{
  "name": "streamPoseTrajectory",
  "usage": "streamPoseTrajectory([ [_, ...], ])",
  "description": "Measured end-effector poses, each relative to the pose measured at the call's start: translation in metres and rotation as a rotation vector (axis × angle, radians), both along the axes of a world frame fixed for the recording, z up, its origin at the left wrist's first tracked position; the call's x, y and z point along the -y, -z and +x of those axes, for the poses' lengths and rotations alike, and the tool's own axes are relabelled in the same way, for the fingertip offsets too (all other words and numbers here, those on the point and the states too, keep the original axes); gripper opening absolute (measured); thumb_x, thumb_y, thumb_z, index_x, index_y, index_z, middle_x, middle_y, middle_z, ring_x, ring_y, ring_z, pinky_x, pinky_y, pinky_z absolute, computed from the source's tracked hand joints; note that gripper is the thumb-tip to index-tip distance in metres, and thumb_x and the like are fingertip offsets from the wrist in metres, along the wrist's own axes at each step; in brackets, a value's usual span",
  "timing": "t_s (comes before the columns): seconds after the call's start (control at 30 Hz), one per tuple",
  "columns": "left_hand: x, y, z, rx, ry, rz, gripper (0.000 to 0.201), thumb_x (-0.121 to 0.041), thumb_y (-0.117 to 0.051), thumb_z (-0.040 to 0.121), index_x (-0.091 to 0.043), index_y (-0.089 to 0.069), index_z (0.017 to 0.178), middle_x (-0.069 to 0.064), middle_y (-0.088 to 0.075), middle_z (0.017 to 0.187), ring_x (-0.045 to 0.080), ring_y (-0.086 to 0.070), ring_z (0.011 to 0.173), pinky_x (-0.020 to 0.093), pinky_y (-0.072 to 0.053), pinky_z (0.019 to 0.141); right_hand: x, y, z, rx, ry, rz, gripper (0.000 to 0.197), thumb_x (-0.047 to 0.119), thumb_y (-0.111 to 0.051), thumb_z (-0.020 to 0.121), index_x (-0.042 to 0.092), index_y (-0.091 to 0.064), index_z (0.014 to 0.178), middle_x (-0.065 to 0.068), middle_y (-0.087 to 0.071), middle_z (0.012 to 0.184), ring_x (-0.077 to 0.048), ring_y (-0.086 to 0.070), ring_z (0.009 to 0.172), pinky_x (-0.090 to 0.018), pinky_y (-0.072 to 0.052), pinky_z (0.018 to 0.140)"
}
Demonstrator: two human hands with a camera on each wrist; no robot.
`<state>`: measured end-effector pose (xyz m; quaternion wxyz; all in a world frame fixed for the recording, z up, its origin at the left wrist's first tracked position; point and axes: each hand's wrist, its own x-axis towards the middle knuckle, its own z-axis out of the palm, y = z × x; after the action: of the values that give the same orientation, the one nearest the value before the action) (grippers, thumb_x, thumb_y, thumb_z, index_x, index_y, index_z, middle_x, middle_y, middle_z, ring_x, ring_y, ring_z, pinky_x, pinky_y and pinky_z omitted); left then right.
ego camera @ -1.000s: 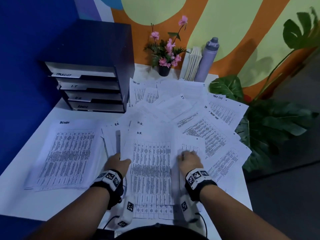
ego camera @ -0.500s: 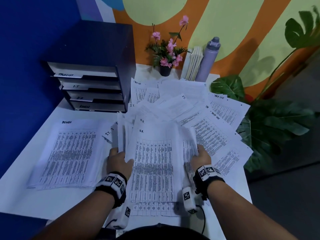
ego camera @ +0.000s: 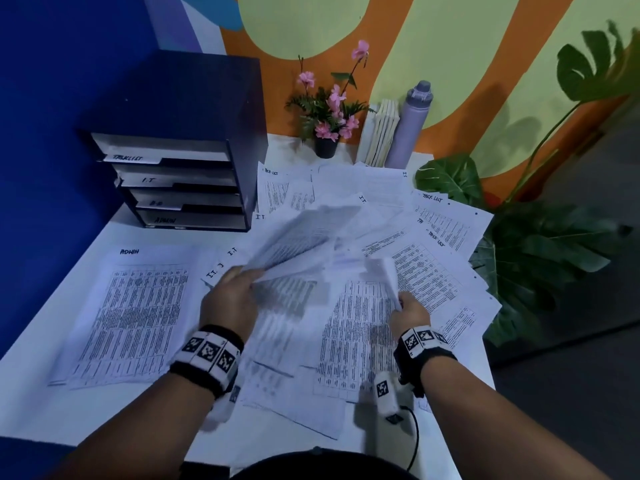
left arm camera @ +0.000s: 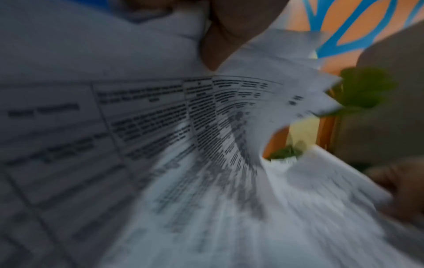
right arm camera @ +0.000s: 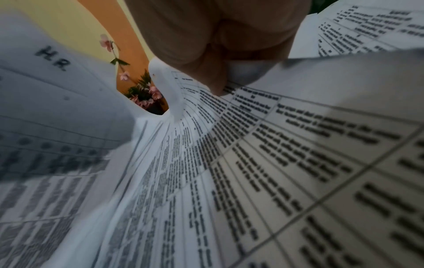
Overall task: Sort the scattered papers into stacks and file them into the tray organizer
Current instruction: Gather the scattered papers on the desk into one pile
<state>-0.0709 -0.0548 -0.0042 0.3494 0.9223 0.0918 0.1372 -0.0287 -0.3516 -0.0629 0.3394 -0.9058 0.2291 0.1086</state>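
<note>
My left hand (ego camera: 242, 282) grips a bundle of printed sheets (ego camera: 301, 237) lifted off the pile, tilted and blurred by motion. In the left wrist view its thumb (left arm camera: 229, 39) presses on the curled sheets (left arm camera: 183, 117). My right hand (ego camera: 401, 303) pinches the raised edge of a paper (ego camera: 386, 271) in the middle pile. The right wrist view has its fingers (right arm camera: 218, 54) on that table-printed sheet (right arm camera: 275, 145), with a sheet marked HR (right arm camera: 52, 58) to the left. The dark tray organizer (ego camera: 194, 109), with labelled trays, stands at the back left. An ADMIN stack (ego camera: 138, 317) lies flat at left.
Loose papers marked TASK LIST and I.T (ego camera: 446, 220) fan over the right half of the white table (ego camera: 38, 403). At the back stand a pink flower pot (ego camera: 325, 116), upright booklets (ego camera: 381, 133) and a grey bottle (ego camera: 412, 123). A big leafy plant (ego camera: 540, 251) borders the right edge.
Both hands lay on the edges of the HR pile; now the left has lifted a bundle up and back, and the right has raised a paper's edge on the right.
</note>
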Motion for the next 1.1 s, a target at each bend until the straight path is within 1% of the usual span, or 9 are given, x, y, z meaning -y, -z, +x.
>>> streamPoseTrajectory([
  [0.1,-0.009,-0.026,0.012,0.132,-0.026,-0.001,0.016,0.005,-0.059,0.084,-0.004,-0.072,0.083,0.004,-0.067,0.091,0.023,-0.063,0.079,0.027,-0.052,0.077,0.005,-0.003,0.003,0.014,0.048,0.009,0.025,-0.004,-0.040,0.091,0.017,-0.051,0.100,-0.005,-0.050,0.074,-0.016,-0.046,0.055,-0.020,-0.032,0.044],
  [0.23,-0.020,-0.052,0.031,0.034,-0.250,-0.179,0.014,-0.011,-0.059,0.089,-0.002,-0.066,0.097,0.018,-0.066,0.089,0.033,-0.061,0.082,0.030,-0.044,0.070,0.010,-0.005,0.005,0.014,0.056,0.054,0.025,-0.002,-0.042,0.090,0.017,-0.053,0.103,-0.005,-0.052,0.074,-0.019,-0.050,0.059,-0.021,-0.036,0.048],
  [0.37,-0.019,-0.050,0.029,0.013,-0.254,-0.472,0.021,-0.012,-0.062,0.089,-0.013,-0.067,0.109,0.001,-0.066,0.102,0.019,-0.059,0.093,0.026,-0.045,0.083,0.007,-0.006,0.005,0.036,0.040,0.107,0.024,-0.002,-0.046,0.086,0.013,-0.060,0.099,-0.006,-0.057,0.071,-0.020,-0.054,0.059,-0.023,-0.043,0.050],
  [0.5,-0.023,-0.028,0.031,-0.063,-0.246,-0.538,0.025,-0.011,-0.063,0.088,-0.016,-0.064,0.113,0.000,-0.066,0.103,0.021,-0.061,0.094,0.027,-0.046,0.086,-0.002,-0.016,0.000,0.064,0.038,0.204,0.015,0.001,-0.049,0.087,0.011,-0.060,0.089,-0.008,-0.061,0.069,-0.022,-0.058,0.056,-0.026,-0.049,0.050],
  [0.67,-0.006,0.011,0.023,-0.294,-0.119,-0.479,0.034,-0.009,-0.060,0.090,-0.013,-0.057,0.124,0.004,-0.061,0.117,0.024,-0.059,0.102,0.029,-0.045,0.089,-0.015,-0.021,-0.001,0.038,0.027,0.376,0.017,0.010,-0.046,0.096,0.014,-0.061,0.105,-0.007,-0.068,0.103,-0.023,-0.062,0.088,-0.031,-0.051,0.072],
  [0.77,0.007,0.033,0.012,-0.443,-0.080,-0.428,0.044,-0.009,-0.056,0.092,-0.013,-0.046,0.135,0.008,-0.056,0.128,0.022,-0.054,0.103,0.025,-0.041,0.088,-0.018,-0.013,0.003,-0.109,0.267,0.641,0.056,0.050,-0.039,0.099,0.009,-0.049,0.135,-0.008,-0.051,0.139,-0.030,-0.050,0.126,-0.043,-0.038,0.109],
  [0.87,0.016,0.050,0.001,-0.556,-0.047,-0.435,0.062,-0.002,-0.050,0.093,-0.020,-0.026,0.148,0.008,-0.042,0.144,0.025,-0.050,0.118,0.021,-0.036,0.087,-0.016,-0.001,0.000,-0.242,0.338,0.781,0.094,0.079,-0.033,0.082,0.015,-0.028,0.151,-0.009,-0.033,0.154,-0.030,-0.034,0.139,-0.050,-0.025,0.115],
  [1.0,0.030,0.066,-0.007,-0.639,0.006,-0.456,0.085,-0.003,-0.050,0.093,-0.030,0.006,0.152,-0.005,-0.002,0.160,0.025,-0.030,0.139,0.025,-0.033,0.094,-0.023,0.011,-0.017,-0.201,0.015,0.512,0.073,0.032,-0.068,0.088,0.010,-0.031,0.147,-0.009,-0.051,0.138,-0.028,-0.053,0.119,-0.041,-0.043,0.104],
  [1.1,0.024,0.066,0.003,-0.587,-0.010,-0.541,0.078,-0.005,-0.055,0.090,-0.025,-0.011,0.151,0.005,-0.027,0.154,0.025,-0.044,0.122,0.028,-0.037,0.094,-0.025,-0.009,-0.015,-0.093,-0.077,0.407,0.067,0.022,-0.074,0.082,0.014,-0.040,0.140,-0.008,-0.057,0.132,-0.028,-0.055,0.120,-0.045,-0.045,0.104],
])
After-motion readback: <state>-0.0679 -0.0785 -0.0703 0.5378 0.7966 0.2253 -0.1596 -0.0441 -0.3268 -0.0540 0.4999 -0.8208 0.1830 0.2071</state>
